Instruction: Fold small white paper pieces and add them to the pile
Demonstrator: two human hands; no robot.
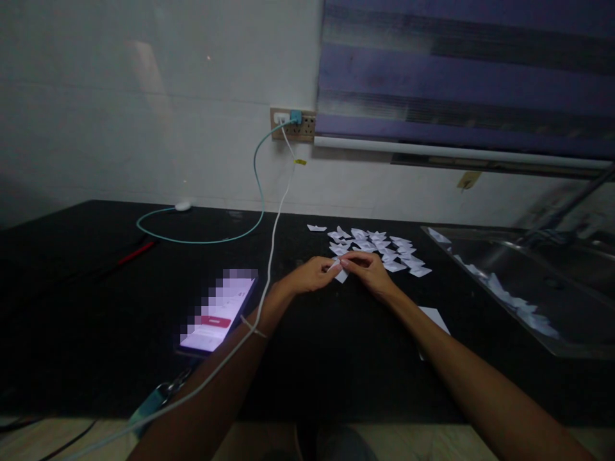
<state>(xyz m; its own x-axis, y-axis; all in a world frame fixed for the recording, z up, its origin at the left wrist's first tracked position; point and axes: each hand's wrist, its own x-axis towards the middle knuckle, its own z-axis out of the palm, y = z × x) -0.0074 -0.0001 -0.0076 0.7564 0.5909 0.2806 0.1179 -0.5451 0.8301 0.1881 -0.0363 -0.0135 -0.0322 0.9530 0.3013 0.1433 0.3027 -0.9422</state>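
A small piece of folded white paper is pinched between my two hands over the dark countertop. My left hand grips it from the left with thumb and fingers closed. From the right, my right hand holds its upper part, fingertips close to those of the left. Just behind the hands lie several folded paper boats in a loose cluster. One paper boat sits apart at the cluster's left. My fingers hide part of the paper's shape.
A lit phone lies left of my left forearm, with a white cable running over that arm. White paper sheets lie partly beneath my right forearm. More folded papers line the rim of the metal sink. A teal cable loops at the back.
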